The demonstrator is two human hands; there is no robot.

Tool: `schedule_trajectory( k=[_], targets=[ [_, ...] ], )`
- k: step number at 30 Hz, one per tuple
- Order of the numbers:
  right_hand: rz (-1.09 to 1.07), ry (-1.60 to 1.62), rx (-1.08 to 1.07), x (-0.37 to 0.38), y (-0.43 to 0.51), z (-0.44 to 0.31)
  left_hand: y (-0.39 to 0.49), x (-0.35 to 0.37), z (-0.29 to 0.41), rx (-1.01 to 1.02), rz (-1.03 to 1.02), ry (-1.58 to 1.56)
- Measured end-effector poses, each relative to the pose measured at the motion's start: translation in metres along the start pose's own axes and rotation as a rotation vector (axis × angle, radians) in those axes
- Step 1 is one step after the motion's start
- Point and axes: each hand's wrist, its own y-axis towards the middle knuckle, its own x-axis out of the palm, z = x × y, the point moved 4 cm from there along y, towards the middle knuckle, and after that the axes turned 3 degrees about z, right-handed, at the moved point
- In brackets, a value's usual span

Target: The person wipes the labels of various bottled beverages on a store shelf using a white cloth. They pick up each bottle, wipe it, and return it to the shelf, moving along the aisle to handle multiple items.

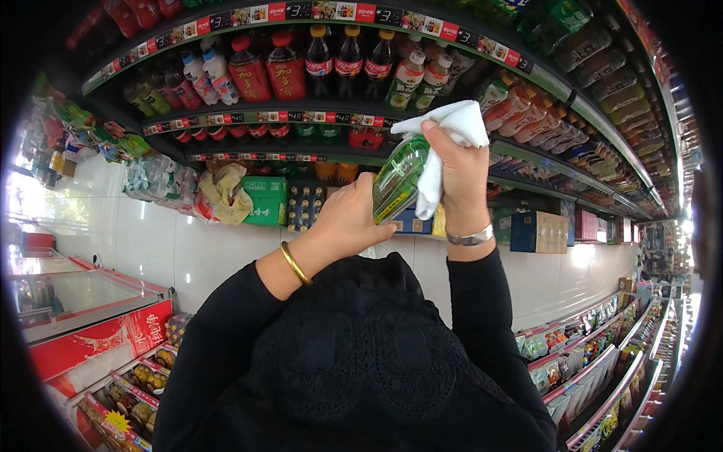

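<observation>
My left hand (353, 214) grips the lower part of a green-labelled plastic drink bottle (400, 178), which is held tilted with its top up and to the right. A white cloth (471, 121) is bunched in my right hand (460, 169) and lies over the neck and upper end of the bottle, so its cap is hidden. One loose end of the cloth hangs along the bottle's right side. Both hands are in front of the drink shelves, below a row of cola bottles (348, 62).
Shelf edges with price tags (325, 117) curve across close ahead. Below them stand a green carton (265, 198) with a yellowish cloth or bag (227, 192) beside it, and a blue and brown box (539, 231). A chest freezer (85, 294) is at the left, snack racks (587, 361) at the lower right.
</observation>
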Motion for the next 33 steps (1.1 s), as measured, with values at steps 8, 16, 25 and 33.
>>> schedule_trajectory(
  k=[8,16,25,33],
  targets=[
    [0.074,-0.143,-0.228,0.001,-0.037,0.025,0.002,0.006,0.001,-0.017,0.079,-0.142],
    [0.003,0.005,-0.009,-0.041,-0.074,0.071,0.012,0.001,0.017,0.020,-0.006,-0.341],
    [-0.276,0.245,0.340,-0.078,-0.106,0.078,0.023,0.024,0.017,0.111,-0.072,-0.978],
    [-0.132,0.122,0.343,-0.099,-0.097,0.085,0.046,0.025,0.047,0.026,-0.128,-0.944]
  ],
)
